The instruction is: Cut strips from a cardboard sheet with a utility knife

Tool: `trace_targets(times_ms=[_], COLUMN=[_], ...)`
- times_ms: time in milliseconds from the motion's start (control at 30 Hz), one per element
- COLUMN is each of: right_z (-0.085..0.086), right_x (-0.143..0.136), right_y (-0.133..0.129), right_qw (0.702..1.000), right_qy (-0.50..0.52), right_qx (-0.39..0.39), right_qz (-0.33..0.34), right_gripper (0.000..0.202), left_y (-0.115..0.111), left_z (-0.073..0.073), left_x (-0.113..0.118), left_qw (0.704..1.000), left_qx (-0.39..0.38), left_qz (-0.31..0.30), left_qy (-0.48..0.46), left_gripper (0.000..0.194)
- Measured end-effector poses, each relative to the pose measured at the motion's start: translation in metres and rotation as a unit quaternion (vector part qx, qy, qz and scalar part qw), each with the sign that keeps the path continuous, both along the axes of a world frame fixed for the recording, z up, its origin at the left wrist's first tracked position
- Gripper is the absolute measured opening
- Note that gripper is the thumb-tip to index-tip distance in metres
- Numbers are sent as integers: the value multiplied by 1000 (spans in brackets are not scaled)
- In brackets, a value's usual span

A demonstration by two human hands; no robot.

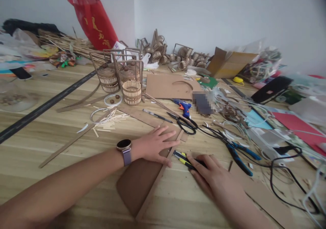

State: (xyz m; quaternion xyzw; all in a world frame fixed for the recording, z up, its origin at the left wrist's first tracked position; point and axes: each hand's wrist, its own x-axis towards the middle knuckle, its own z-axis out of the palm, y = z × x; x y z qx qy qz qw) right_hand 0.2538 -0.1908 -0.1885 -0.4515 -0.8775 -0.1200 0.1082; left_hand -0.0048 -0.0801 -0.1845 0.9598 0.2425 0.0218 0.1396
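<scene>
My left hand [158,144], with a watch [124,145] on its wrist, lies with fingers spread on a brown cardboard sheet [140,179]. Along the sheet's right edge runs a narrow cardboard strip [152,190]; my left thumb reaches over it. My right hand [209,171] is closed round a black and yellow utility knife [183,159], whose tip points at the strip near my left thumb. Beyond my left hand lie a pen [158,115], black-handled scissors [187,124] and a blue glue gun [185,108].
Small slatted baskets [131,92] stand at the back left, with short sticks [109,120] before them. Blue-handled pliers [238,157], a black cable [272,185] and a cardboard piece [262,195] lie right. An open box [229,63] and a red bag [94,22] stand behind.
</scene>
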Motion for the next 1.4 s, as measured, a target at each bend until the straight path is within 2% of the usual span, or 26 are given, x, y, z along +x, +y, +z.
trace_targets(times_ms=[100, 167, 467, 700, 867, 1067, 1267, 1400], right_z=[-3, -4, 0, 4, 7, 11, 9, 10], right_x=[-1, 1, 0, -6, -10, -11, -16, -15], right_y=[1, -1, 1, -10, -9, -19, -18, -32], right_qw=[1000, 1000, 1000, 1000, 999, 999, 998, 997], right_qy=[-1, -3, 10, 26, 24, 12, 23, 33], right_qx=[-2, -2, -25, -11, -44, -51, -59, -69], right_qz=[-3, 0, 4, 7, -4, 1, -9, -2], right_gripper=[39, 40, 38, 39, 38, 38, 37, 37], left_y=[-2, -2, -4, -3, -2, -1, -2, 1], left_z=[4, 6, 9, 8, 9, 11, 8, 6], left_x=[1, 1, 1, 2, 2, 3, 1, 2], left_qw=[1000, 1000, 999, 999, 999, 999, 999, 999], left_qx=[3, -3, -7, 7, -1, -24, -21, -14], left_qz=[14, 22, 29, 28, 25, 29, 28, 23], left_qy=[13, 18, 20, 30, 29, 39, 25, 29], left_gripper=[57, 52, 53, 52, 51, 52, 52, 51])
